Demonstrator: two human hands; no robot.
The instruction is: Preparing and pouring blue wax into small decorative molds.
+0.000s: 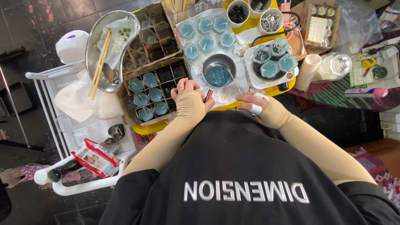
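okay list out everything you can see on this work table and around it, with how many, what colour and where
Blue candles in small glasses: six, pale blue, on white paper at top centre.
Candles in cardboard crate: about six, pale blue, lower crate cells.
Empty glasses: several, clear, upper crate cells.
Metal bowl of wax: one, steel with blue fill, centre.
Candles on white hotplate: about four, blue, right of the bowl.
Kidney tray: one, steel, holding chopsticks, left.
White cups: two, one with dark beads, one with metal wick bases, top.
Paper roll: one, cream, right.
Red and white packet: one, lower left cart.
Left hand: beige sleeve, holding a small metallic tube.
Right hand: taped fingers, at the table edge.
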